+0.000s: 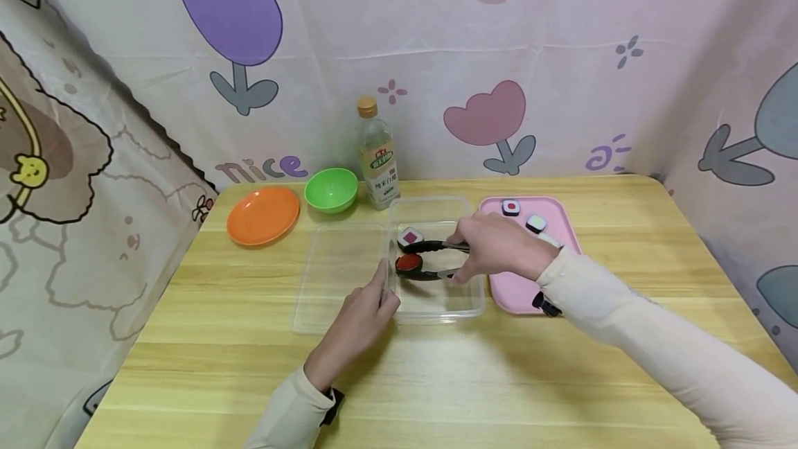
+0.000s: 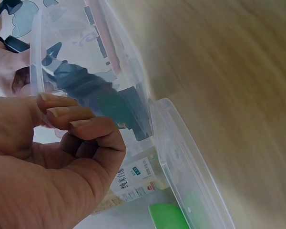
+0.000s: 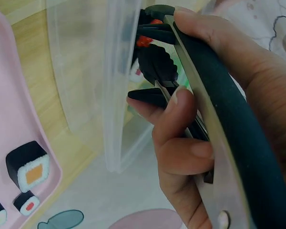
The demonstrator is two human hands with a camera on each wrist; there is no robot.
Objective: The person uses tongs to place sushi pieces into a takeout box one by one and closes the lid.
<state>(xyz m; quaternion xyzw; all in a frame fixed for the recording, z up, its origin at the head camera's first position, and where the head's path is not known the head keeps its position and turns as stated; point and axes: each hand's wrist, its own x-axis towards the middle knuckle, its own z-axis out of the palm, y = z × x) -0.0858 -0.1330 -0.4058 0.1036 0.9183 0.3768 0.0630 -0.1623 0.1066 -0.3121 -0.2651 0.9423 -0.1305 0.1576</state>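
My right hand (image 1: 495, 244) grips a pair of black-and-metal tongs (image 3: 219, 90), reaching in over a clear plastic container (image 1: 436, 314). The tong tips stand apart; a sushi roll with a red top (image 1: 409, 263) sits at them, inside the container. Just behind it lies a sushi roll with a dark red centre (image 1: 410, 235). My left hand (image 1: 361, 314) holds the container's left wall, thumb and forefinger at the rim, the other fingers curled in the left wrist view.
A flat clear lid (image 1: 339, 279) lies left of the container. Right of it, a pink tray (image 1: 511, 296) carries several sushi pieces, one with an orange centre (image 3: 34, 174). Behind stand a vinegar bottle (image 1: 382, 175), a green bowl (image 1: 332, 190) and an orange plate (image 1: 263, 216).
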